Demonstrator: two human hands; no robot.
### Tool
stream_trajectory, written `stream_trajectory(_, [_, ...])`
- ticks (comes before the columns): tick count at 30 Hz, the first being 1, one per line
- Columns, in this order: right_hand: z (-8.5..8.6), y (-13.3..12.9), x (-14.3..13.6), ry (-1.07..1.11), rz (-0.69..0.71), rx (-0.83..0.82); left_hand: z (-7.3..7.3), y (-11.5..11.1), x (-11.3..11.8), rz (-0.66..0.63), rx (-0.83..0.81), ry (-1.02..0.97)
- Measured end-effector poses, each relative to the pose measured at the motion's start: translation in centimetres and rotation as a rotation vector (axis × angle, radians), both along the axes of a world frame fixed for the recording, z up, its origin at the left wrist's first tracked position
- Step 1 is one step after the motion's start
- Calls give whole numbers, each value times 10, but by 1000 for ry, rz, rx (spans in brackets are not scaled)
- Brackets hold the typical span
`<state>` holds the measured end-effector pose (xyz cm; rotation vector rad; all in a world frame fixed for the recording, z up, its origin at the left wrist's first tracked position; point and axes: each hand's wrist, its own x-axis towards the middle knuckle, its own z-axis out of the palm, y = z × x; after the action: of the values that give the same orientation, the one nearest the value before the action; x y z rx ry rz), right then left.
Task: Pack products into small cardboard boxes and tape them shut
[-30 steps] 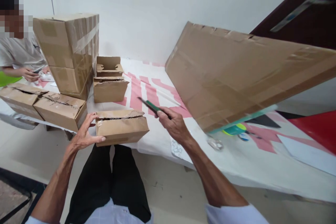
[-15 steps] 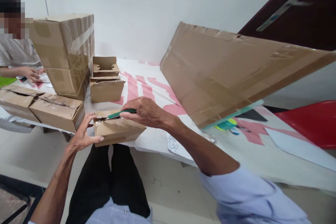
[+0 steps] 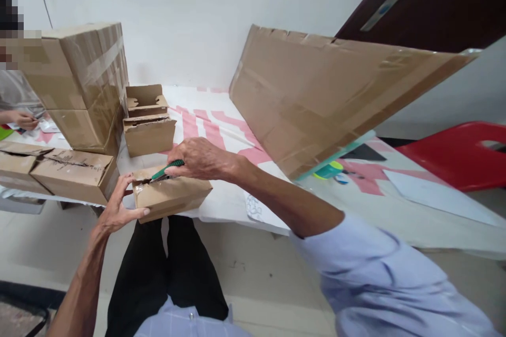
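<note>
A small cardboard box (image 3: 174, 197) sits at the table's front edge, just above my lap. My left hand (image 3: 120, 205) grips its left end, thumb on the front face and fingers over the top edge. In my right hand (image 3: 201, 158) is a green-handled utility knife (image 3: 168, 169), its tip at the torn seam along the box top. The right hand's fingertips are partly hidden behind the hand and handle.
Two small boxes (image 3: 148, 137) stand beyond, one open. At left are a tall taped carton stack (image 3: 85, 73), torn-topped boxes (image 3: 73, 171) and a co-worker's hand (image 3: 23, 118). A large cardboard sheet (image 3: 316, 95), a tape roll (image 3: 329, 170) and a red chair (image 3: 454, 155) are right.
The view has shifted, so most things sit further left. The knife in my right hand has moved slightly along the seam toward the box's left end. My left hand keeps its grip.
</note>
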<state>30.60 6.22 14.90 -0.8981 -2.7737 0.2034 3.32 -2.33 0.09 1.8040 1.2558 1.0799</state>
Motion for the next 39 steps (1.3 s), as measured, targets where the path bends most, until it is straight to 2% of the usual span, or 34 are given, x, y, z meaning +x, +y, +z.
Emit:
stream_trajectory(3, [-1, 3, 4, -20, -22, 15, 0, 1, 1, 16, 5, 8])
stream_trajectory(6, [-2, 6, 25, -37, -66, 50, 0, 2, 2, 30, 3, 31])
stream_trajectory(10, [-3, 8, 79, -23, -171, 45, 2, 2, -2, 30, 20, 53])
stream_trajectory(13, [-12, 8, 124, 126, -239, 0, 4, 2, -7, 16, 39, 68])
stream_trajectory(15, [-35, 6, 143, 292, -345, 3, 6, 3, -10, -15, 43, 65])
stream_trajectory(17, [-74, 3, 150, 423, -503, 13, 8, 5, -12, -38, 46, 55])
stream_trajectory(20, [-150, -3, 140, 387, -741, -83, 10, 7, -14, -60, 49, 56])
stream_trajectory(21, [-173, -5, 134, 363, -782, -119, 11, 8, -14, -68, 48, 58])
stream_trajectory(23, [-206, -8, 122, 324, -809, -170, 14, 9, -15, -81, 42, 66])
stream_trajectory(24, [-213, -8, 117, 323, -802, -170, 15, 9, -16, -85, 33, 71])
stream_trajectory(25, [-214, -8, 113, 346, -790, -147, 17, 10, -16, -89, 21, 78])
stream_trajectory(27, [-198, -7, 104, 461, -732, -50, 19, 11, -17, -93, -3, 87])
stream_trajectory(30, [-150, -7, 83, 647, -503, 80, 20, 12, -16, -87, -18, 81])
stream_trajectory(32, [-118, -10, 62, 626, -319, 82, 19, 12, -16, -80, -17, 74])
stream_trajectory(34, [-97, -12, 39, 526, -216, 35, 18, 12, -16, -77, -14, 66])
stream_trajectory(36, [-88, -14, 20, 442, -189, -39, 16, 11, -16, -83, -14, 61])
stream_trajectory(39, [-91, -14, 5, 453, -208, -135, 15, 10, -16, -99, -9, 62])
